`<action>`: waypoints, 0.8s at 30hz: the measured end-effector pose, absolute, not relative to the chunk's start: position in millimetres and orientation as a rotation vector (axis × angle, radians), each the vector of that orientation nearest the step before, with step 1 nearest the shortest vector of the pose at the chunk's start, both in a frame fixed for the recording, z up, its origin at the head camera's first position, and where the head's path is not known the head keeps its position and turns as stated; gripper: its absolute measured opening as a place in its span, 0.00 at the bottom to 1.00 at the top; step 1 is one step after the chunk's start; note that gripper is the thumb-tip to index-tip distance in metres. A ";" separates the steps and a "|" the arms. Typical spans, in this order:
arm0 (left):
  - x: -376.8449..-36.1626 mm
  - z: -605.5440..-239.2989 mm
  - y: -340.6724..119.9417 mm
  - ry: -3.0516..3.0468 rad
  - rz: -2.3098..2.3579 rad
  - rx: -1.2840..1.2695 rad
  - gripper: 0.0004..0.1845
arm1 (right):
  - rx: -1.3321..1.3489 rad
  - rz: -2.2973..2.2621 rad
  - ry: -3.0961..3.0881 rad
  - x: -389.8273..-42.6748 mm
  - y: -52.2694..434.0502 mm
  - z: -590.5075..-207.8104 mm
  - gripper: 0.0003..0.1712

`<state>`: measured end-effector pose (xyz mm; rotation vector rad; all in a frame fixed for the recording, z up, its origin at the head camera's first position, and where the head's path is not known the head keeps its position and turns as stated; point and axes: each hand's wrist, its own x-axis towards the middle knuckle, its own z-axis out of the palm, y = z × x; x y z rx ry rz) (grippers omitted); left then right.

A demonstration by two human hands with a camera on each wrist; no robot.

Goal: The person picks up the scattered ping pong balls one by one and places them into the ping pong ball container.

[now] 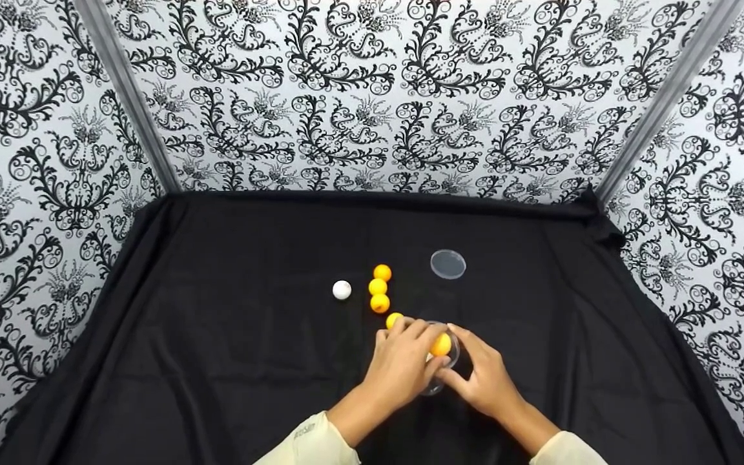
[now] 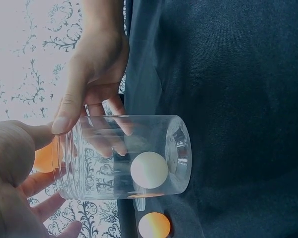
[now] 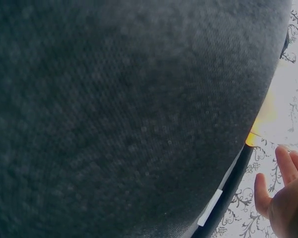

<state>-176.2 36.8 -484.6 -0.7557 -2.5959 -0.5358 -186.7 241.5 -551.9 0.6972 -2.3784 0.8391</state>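
Head view: five orange balls [image 1: 378,287], one white ball [image 1: 341,290]

Even bright light, wrist views hazy, blurred

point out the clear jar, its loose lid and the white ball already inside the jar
clear jar [image 2: 109,129], left wrist view, on its transparent side wall
lid [image 1: 448,264], head view, middle of the flat round disc
white ball [image 2: 149,170], left wrist view, centre of the ball near the jar's bottom

cloth [image 1: 217,361] – black | balls [image 1: 378,287] – orange | ball [image 1: 341,290] – white | walls [image 1: 411,84] – black-white scrollwork
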 end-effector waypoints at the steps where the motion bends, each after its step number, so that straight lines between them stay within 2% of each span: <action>1: -176.1 -484.8 36.7 -2.591 -0.539 -0.756 0.26 | 0.700 0.837 -2.371 -187.2 241.4 -552.4 0.43; 24: -177.2 -487.7 37.0 -2.573 -0.542 -0.748 0.25 | 0.722 0.835 -2.339 -189.1 242.0 -551.7 0.43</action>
